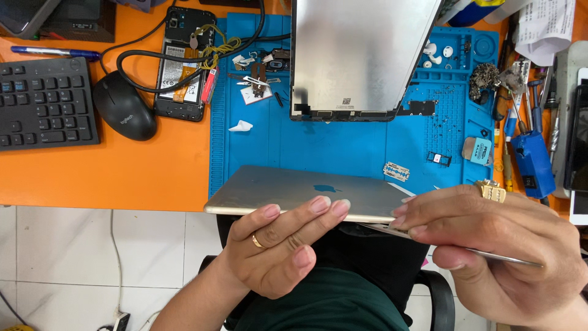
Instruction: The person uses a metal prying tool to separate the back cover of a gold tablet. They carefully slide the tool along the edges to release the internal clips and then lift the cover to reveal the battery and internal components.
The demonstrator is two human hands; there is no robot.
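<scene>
Silver metal fills the lower middle of the frame, where a tablet housing [294, 191] is held back side up at the near edge of the blue work mat [343, 150]. It is gripped from below by the left hand [278, 251], whose fingertips [320, 204] are curled up over its near edge; a gold ring is worn on one finger. At the lower right, the right hand [496, 245] is closed narrowly around a thin metal pry tool [490, 255], whose flat end is seen at the housing's right corner, touching or just under it. A large gold ring is worn on this hand too. In the upper middle of the frame a detached screen panel [358, 55] lies back side up on the mat, with a razor blade [397, 171] below it to the right. At the upper left, on the orange desk [122, 178], a black keyboard [46, 101], a black mouse [124, 105] and an opened black phone [182, 64] are set side by side. At the right edge, a cluster of screwdrivers and hand tools [527, 116] is gathered beside the mat.
</scene>
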